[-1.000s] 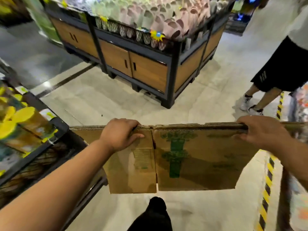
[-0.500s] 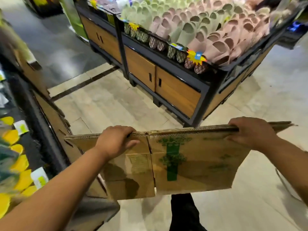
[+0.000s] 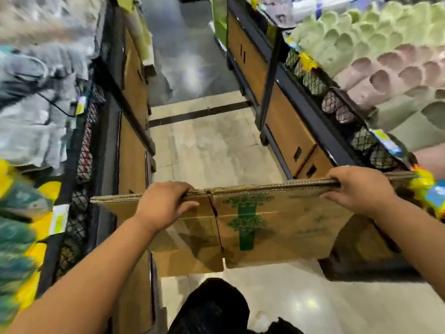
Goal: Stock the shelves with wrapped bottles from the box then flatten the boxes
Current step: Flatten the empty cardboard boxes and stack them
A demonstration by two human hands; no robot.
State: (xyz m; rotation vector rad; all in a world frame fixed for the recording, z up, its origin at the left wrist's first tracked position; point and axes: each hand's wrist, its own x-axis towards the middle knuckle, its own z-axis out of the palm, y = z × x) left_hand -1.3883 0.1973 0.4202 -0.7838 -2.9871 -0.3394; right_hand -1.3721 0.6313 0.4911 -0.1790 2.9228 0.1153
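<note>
Two hands hold a flattened cardboard box [image 3: 277, 213] upright by its top edge, above the aisle floor [image 3: 204, 145]. Goods on the left shelf [image 3: 81, 145] are too blurred to make out. The left hand [image 3: 163, 203] curls over the edge, its fingertips hidden behind. The right hand [image 3: 358, 189] grips likewise, beside the right display [image 3: 289, 131]. Open floor runs ahead between the two units.

Shop aisle, stocked display shelves [image 3: 284, 131], price tags [image 3: 59, 219], tiled floor [image 3: 204, 145]
</note>
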